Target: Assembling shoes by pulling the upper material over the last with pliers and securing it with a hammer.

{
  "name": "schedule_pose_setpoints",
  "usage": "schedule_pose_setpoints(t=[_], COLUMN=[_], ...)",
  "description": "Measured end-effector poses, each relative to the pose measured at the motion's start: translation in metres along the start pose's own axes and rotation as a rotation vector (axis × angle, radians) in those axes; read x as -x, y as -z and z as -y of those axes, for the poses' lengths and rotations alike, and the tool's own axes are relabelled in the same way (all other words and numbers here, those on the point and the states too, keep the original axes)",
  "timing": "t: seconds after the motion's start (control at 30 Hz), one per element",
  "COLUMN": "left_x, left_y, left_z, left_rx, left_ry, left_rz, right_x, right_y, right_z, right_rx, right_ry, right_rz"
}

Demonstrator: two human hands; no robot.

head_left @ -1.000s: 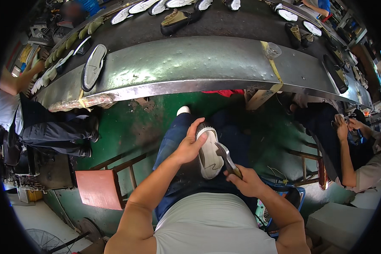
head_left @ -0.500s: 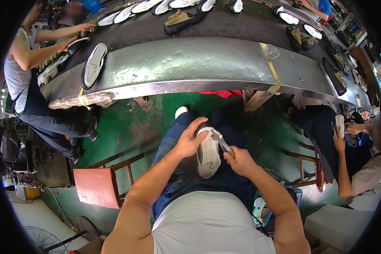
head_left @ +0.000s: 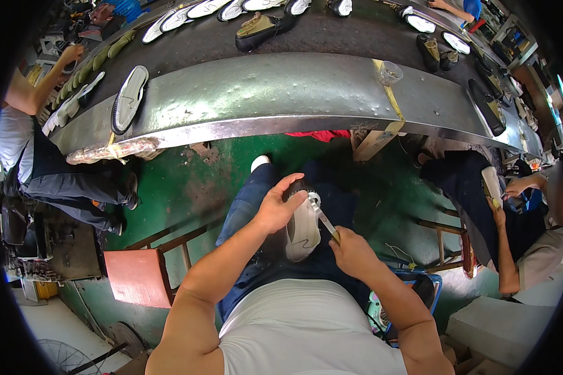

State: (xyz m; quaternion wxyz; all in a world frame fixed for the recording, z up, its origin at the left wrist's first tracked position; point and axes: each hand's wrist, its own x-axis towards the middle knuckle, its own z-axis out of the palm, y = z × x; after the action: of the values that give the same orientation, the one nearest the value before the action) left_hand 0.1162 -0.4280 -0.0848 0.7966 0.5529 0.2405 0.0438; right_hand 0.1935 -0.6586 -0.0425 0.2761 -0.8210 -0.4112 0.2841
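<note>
Head view: left hand gripped the upturned shoe over the lap, short of the table's near edge, right hand clenched a metal tool by its far end; loose holding risked slipping onto the thumb.

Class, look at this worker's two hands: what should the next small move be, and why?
Probably the right hand should work the metal tool gently at the rim of the shoe: the tool's head sits near the far end, and the left hand grips that end, thumb on top, steadying it.
</note>
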Motion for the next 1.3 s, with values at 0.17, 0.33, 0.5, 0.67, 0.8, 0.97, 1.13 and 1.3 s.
schedule_pose_setpoints(t=[0.17,0.33,0.5,0.67,0.8,0.97,1.13,1.3], left_x=[0.037,0.064,0.064,0.048,0.01,0.026,0.032,0.037], left_y=[-0.009,-0.023,-0.03,-0.033,-0.012,0.008,0.008,0.002], left_z=[-0.04,-0.076,-0.084,-0.056,0.037,0.083,0.075,0.037], left_rx=[-0.277,-0.608,-0.732,-0.448,-0.304,-0.462,-0.244,-0.07], left_ry=[-0.542,-0.967,-1.11,-0.383,-0.064,0.229,0.194,0.359], left_rz=[0.063,0.242,0.26,0.11,0.078,-0.145,-0.055,0.168], right_x=[0.045,0.045,0.027,0.004,-0.028,-0.03,-0.026,-0.035], right_y=[-0.011,-0.011,-0.007,-0.009,-0.036,-0.048,-0.04,-0.053], right_z=[-0.039,-0.04,-0.022,0.008,-0.024,-0.059,-0.022,-0.064], right_rx=[-0.426,-0.59,-0.645,-0.394,-0.377,-0.695,-0.262,-0.487], right_ry=[0.105,0.029,0.119,0.008,-0.216,-0.332,-0.124,-0.233], right_rz=[-0.136,-0.282,-0.247,-0.211,-0.183,-0.039,-0.168,-0.164])
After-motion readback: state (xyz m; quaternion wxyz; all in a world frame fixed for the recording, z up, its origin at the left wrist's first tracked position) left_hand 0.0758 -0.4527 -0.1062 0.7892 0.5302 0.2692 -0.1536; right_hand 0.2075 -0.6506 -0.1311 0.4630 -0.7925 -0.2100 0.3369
